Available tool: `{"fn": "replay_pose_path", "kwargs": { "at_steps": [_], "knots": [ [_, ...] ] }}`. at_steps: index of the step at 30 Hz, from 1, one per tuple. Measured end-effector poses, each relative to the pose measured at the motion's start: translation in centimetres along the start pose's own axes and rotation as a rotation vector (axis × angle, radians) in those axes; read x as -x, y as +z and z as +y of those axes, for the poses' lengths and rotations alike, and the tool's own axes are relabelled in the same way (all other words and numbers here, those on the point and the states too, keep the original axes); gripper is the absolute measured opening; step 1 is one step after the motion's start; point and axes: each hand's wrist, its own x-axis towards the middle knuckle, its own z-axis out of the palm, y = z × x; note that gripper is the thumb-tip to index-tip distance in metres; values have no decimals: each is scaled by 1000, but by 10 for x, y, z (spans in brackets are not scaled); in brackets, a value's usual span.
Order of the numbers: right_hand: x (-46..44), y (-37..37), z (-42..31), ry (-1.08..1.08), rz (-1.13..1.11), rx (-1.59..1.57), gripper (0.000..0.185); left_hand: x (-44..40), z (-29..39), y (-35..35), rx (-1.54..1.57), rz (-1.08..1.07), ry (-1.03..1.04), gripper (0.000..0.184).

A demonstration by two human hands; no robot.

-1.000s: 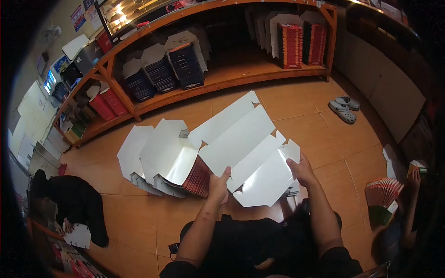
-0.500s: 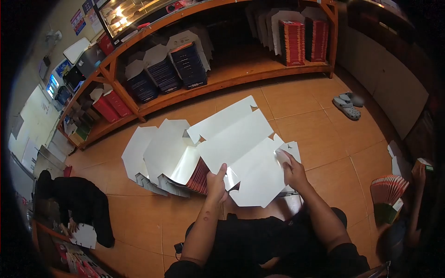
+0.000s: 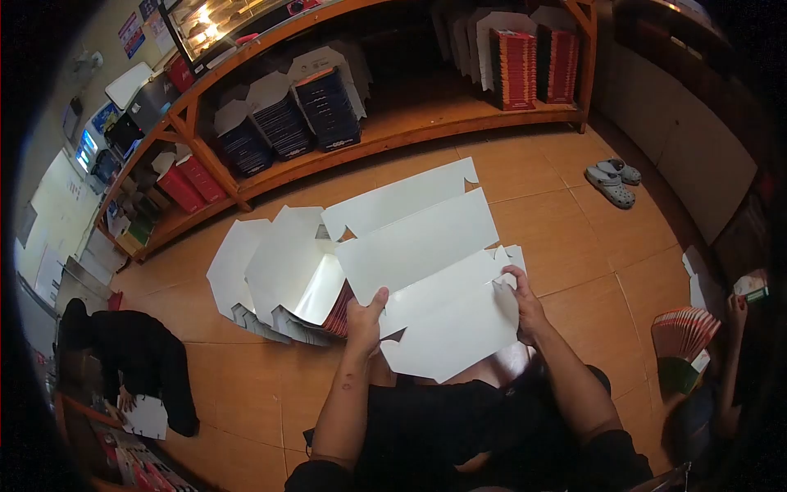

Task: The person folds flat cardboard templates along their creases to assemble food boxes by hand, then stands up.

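Observation:
Between my two hands is a white cardboard box blank, partly folded along its creases, with notched flaps and its far panels tilted away from me. My left hand grips its left edge, thumb on top and fingers mostly hidden beneath. At the right edge my right hand is closed around the side flap, fingers over the corner. Just left of the blank, nested folded boxes rest on the floor, white inside with red edges showing. Part of another white piece shows behind the right corner.
A wooden shelf at the back holds dark blue box stacks and red box stacks. Grey clogs lie on the tiled floor at right. One person bends over a white sheet at left; another person's arm is beside fanned boxes.
The blank has opened flatter, its near edge shifting toward me and its far panel outward. My left hand moved slightly left and my right hand slightly right. The right-hand person's hand has lifted.

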Motion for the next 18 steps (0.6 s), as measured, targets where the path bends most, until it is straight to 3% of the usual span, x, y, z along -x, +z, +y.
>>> {"fn": "replay_pose_path", "kwargs": {
  "at_steps": [4,6,8,9,11,18],
  "knots": [
    [-5,-3,15,-8,134,-50,28,-1,4,-5,-60,-5,69,39],
    [-3,-7,16,-31,215,7,30,-4,1,-8,-111,-47,35,50],
    [4,-11,6,157,184,-18,50,-2,-1,-4,-97,-38,39,49],
    [10,-7,1,157,185,-22,50,-1,0,-1,-80,-32,49,48],
    [18,1,-10,-70,94,220,70,0,1,-1,-80,-35,46,48],
    [19,8,-12,-112,-40,242,75,-1,-2,-2,-138,-24,103,37]
  ]
}}
